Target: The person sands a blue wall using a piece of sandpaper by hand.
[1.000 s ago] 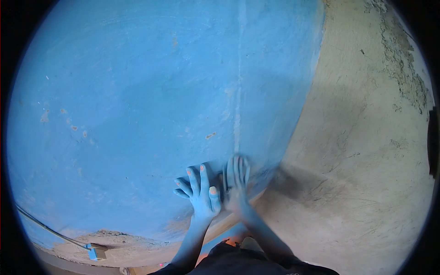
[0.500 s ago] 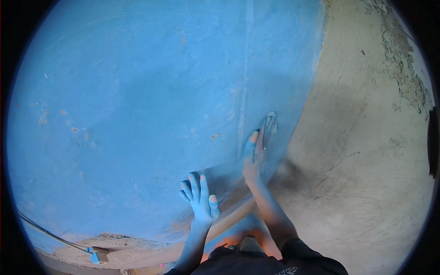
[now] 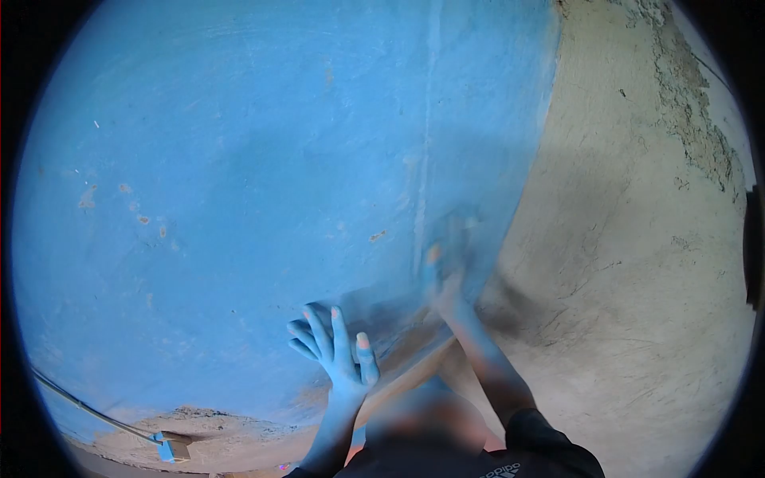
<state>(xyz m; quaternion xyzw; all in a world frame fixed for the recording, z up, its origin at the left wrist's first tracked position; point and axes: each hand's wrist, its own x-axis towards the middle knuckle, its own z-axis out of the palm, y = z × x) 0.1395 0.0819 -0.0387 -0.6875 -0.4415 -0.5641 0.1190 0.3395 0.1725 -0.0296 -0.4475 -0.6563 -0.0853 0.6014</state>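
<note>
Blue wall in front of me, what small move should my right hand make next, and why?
Probably slide the right hand slightly left, onto the pale vertical streak: the streak stands out on the blue wall just beside that hand, and the left hand, spread lower down, leaves it clear. The right hand is too blurred to tell what it holds.

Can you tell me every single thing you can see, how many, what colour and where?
Big wall: one, blue, left and middle
Side wall: one, beige, right
Stripe: one, pale, upper middle
Cable or pipe: one, greyish, lower left
Box: one, blue and brownish, lower left
Unclear object: one, dark, right edge
Blurred shape: one, bluish and orange, bottom middle
Shirt: one, dark, bottom
Left hand: one, dusted blue, lower middle, fingers spread
Right hand: one, bluish, right of middle, too blurred for details
</note>
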